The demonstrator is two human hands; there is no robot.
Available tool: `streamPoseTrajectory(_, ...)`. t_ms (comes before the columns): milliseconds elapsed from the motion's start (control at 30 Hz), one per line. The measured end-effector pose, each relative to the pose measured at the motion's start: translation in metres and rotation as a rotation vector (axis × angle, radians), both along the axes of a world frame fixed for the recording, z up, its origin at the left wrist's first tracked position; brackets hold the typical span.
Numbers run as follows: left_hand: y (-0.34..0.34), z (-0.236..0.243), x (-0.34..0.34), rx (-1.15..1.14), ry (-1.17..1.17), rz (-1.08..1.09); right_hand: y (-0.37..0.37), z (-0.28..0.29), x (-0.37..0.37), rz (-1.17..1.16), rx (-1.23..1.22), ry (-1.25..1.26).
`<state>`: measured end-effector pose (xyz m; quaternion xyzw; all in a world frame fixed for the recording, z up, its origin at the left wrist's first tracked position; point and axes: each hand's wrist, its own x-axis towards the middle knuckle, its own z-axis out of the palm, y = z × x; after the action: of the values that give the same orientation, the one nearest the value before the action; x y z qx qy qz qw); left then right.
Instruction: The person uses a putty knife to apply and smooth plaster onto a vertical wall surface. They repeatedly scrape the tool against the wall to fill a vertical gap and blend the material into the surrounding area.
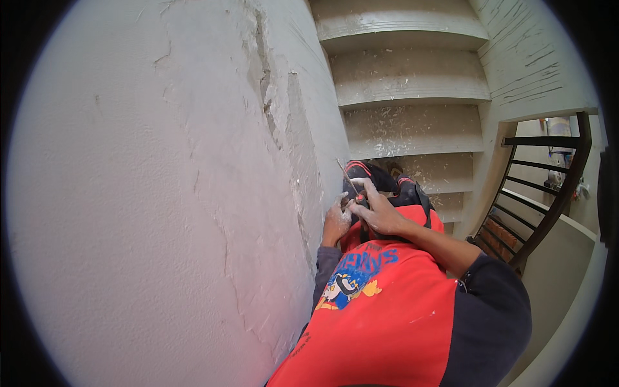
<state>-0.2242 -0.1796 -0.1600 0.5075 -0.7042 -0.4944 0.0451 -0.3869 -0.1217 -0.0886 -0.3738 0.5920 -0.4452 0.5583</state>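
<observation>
In front of my waist, my two dusty hands meet around a screwdriver-like tool. This screwdriver (361, 200) has a red and black handle, and its thin metal shaft points up toward the wall and stairs. My right hand (383, 216) is closed on the handle, with its forefinger bent along it. My left hand (336, 223) has its fingers curled in against the tool near the base of the shaft; its exact hold is partly hidden. Beside my left arm stands a white wall (167, 226) with a long crack (263, 71) and a grey patch (300, 129) where the coating is gone.
Concrete stairs (412, 74) rise ahead, with pale flakes scattered on several steps. A dark metal railing (541, 187) stands at the right beside an opening. The wall right of the stairs (522, 64) carries dark streaks. My bent legs (367, 174) are below my hands.
</observation>
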Motion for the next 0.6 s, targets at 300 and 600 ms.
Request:
streamPoseTrajectory(300, -0.001, 0.013, -0.002, -0.002, -0.022, -0.03, -0.04, 0.024, -0.014, 0.065, -0.038, 0.025)
streamPoseTrajectory(600, 0.001, -0.029, 0.013, -0.403, 0.186, -0.219, -0.051, 0.048, 0.004, 0.111, -0.058, 0.164)
